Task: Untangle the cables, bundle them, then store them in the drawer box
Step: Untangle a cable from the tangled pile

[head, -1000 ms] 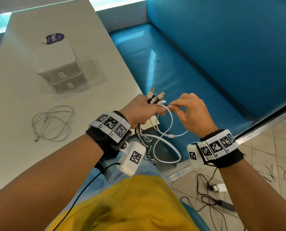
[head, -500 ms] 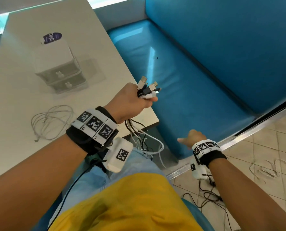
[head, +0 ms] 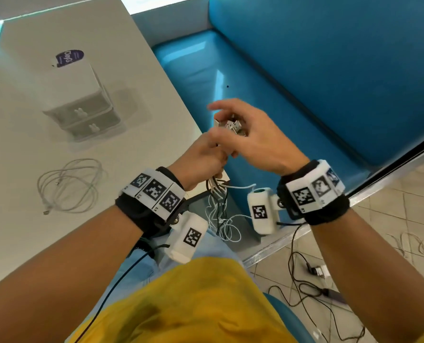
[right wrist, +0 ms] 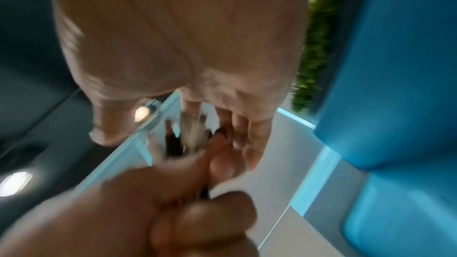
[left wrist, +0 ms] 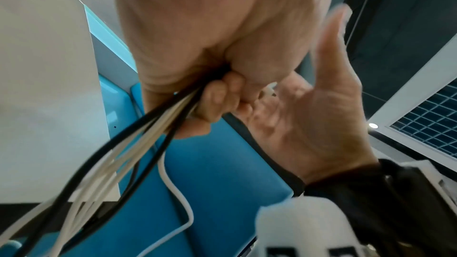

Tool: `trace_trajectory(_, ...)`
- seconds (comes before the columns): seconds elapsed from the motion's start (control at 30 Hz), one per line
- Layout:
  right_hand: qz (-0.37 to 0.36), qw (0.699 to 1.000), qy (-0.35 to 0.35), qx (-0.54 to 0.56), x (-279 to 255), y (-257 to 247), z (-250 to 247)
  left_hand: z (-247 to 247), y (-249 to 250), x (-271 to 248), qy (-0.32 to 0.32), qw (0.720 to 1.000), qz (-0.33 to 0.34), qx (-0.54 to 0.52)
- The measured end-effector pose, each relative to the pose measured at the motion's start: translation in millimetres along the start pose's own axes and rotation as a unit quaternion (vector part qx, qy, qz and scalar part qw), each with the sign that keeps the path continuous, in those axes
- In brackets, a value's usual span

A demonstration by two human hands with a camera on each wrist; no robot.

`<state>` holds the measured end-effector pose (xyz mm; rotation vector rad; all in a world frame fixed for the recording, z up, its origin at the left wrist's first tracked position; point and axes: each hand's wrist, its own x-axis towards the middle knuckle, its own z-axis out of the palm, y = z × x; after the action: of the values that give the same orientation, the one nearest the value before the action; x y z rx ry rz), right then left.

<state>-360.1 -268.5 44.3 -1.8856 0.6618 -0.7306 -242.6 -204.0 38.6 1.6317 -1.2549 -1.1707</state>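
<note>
My left hand [head: 206, 157] grips a bundle of white and black cables [head: 218, 209] just off the table's corner. Their plug ends [head: 230, 125] stick up out of the fist, and the loose lengths hang down towards my lap. My right hand [head: 227, 115] hovers over the plug ends with its fingers spread, and I cannot tell whether it touches them. The left wrist view shows the cables [left wrist: 138, 144] running out under my curled fingers [left wrist: 217, 101]. The right wrist view is blurred. The white two-drawer box [head: 82, 105] stands on the table, both drawers closed.
A loosely coiled white cable [head: 70, 186] lies on the white table [head: 20, 243] near the box. A blue padded bench [head: 305, 95] fills the right side. More black and white cables and a charger [head: 315, 271] lie on the tiled floor.
My right hand came up from low beside the bench to just over the plug ends. My left hand lowered a little with the bundle still in its grip.
</note>
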Motion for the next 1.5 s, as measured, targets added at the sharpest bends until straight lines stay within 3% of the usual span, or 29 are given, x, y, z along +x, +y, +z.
trace_trajectory(0.1, -0.046, 0.988, 0.079, -0.120, 10, -7, 18, 2, 6, -6, 0.022, 0.999, 0.025, -0.012)
trace_trajectory(0.23, -0.084, 0.981, 0.048, -0.167, 16, -15, 27, 3, 7, -7, 0.080, 0.996, 0.032, -0.021)
trace_trajectory(0.33, -0.092, 0.991, 0.066, -0.070, 16, -16, 19, 0, 10, -4, 0.070, 0.996, 0.015, -0.051)
trace_trajectory(0.43, -0.006, 0.991, 0.079, 0.111, 9, -3, 18, -1, 24, 1, 0.122, 0.979, -0.001, -0.165)
trace_trajectory(0.53, 0.068, 0.988, 0.032, 0.135, -8, 7, 36, 4, 33, 6, 0.172, 0.957, -0.009, -0.234)
trace_trajectory(0.67, 0.105, 0.974, 0.079, 0.185, -17, 17, 41, 7, 30, 12, 0.127, 0.935, -0.018, -0.329)
trace_trajectory(0.77, 0.115, 0.988, 0.068, 0.082, -27, 49, 34, -6, 36, 18, 0.125, 0.925, 0.001, -0.360)
trace_trajectory(0.9, 0.206, 0.975, 0.085, -0.022, -59, 123, 28, -42, 51, 20, 0.186, 0.914, 0.017, -0.360)
trace_trajectory(1.07, 0.242, 0.962, 0.076, -0.100, -72, 159, 29, -36, 35, 19, 0.209, 0.953, 0.030, -0.218)
trace_trajectory(1.13, 0.245, 0.958, 0.070, -0.132, -69, 152, 29, -41, 22, 21, 0.202, 0.976, 0.076, -0.037)
trace_trajectory(1.17, 0.248, 0.955, 0.074, -0.142, -66, 146, 29, -44, 15, 21, 0.185, 0.972, 0.116, 0.082)
trace_trajectory(1.27, 0.231, 0.959, 0.084, -0.139, -55, 121, 28, -40, 7, 13, 0.074, 0.908, 0.210, 0.355)
trace_trajectory(1.33, 0.190, 0.970, 0.103, -0.108, -46, 97, 24, -26, 9, 11, 0.011, 0.860, 0.213, 0.463)
trace_trajectory(1.4, 0.131, 0.982, 0.118, -0.063, -41, 76, 16, -12, 12, 11, -0.015, 0.815, 0.227, 0.532)
trace_trajectory(1.5, 0.118, 0.984, 0.132, 0.010, -35, 53, -1, -2, 14, 12, 0.009, 0.791, 0.231, 0.567)
